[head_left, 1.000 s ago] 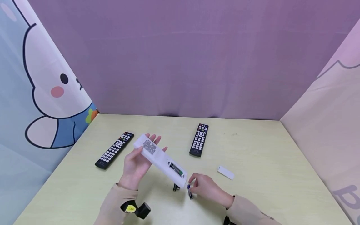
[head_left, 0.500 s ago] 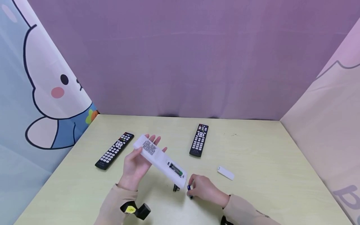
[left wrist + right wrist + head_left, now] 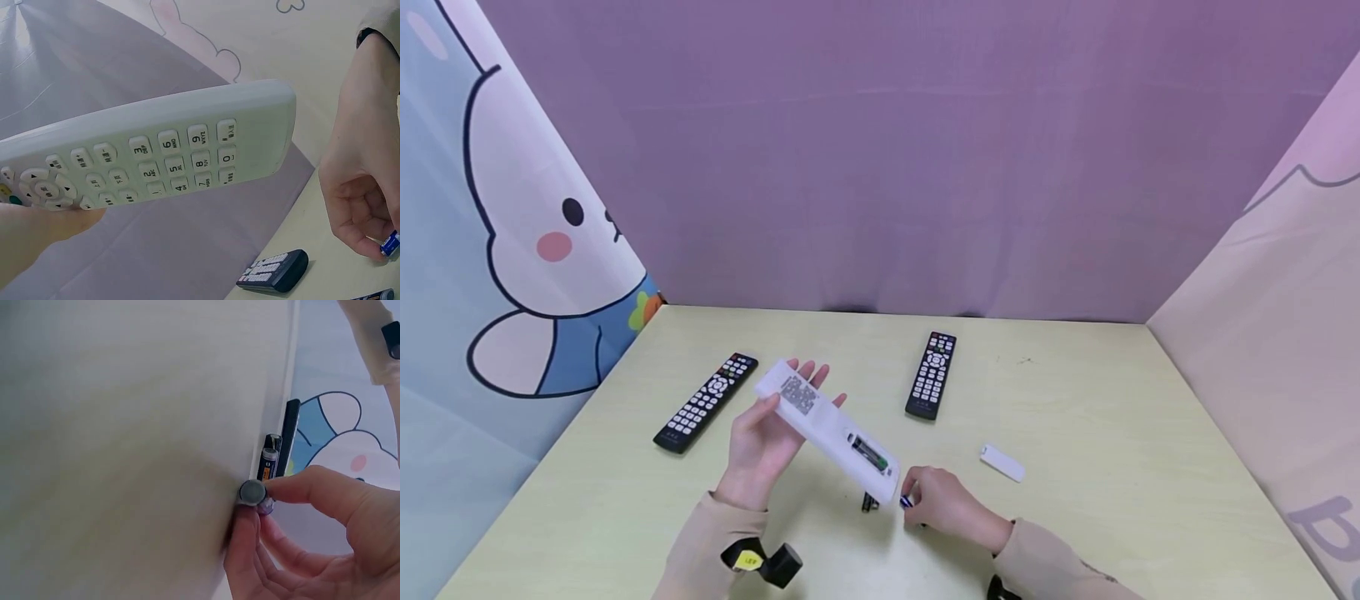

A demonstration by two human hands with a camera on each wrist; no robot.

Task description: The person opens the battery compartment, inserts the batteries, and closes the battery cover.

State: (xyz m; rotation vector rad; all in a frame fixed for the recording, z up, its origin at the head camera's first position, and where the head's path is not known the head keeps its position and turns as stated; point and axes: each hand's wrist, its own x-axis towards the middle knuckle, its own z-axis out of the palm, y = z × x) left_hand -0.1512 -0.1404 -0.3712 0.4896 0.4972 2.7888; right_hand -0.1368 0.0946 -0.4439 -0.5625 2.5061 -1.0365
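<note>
White remote (image 3: 829, 427), back upward, is gripped above the bench (image 3: 1112, 467) by the left hand (image 3: 763, 446) and should be steadied there, while the right hand (image 3: 946, 502), its fingers pinching a battery (image 3: 253, 492), should hold only the sides, ends free.

My left grip (image 3: 767, 450) holds a white remote (image 3: 823, 427) aslant above the table (image 3: 1090, 417), its printed label and uncovered battery compartment facing up, its pale keys underneath. In that compartment lies a dark cell with a green end (image 3: 870, 453), along the remote's length. Just beside the remote's near end, my right grip (image 3: 949, 502) pinches a blue battery (image 3: 390, 244), mostly hidden, so I cannot tell whether it touches the table.
</note>
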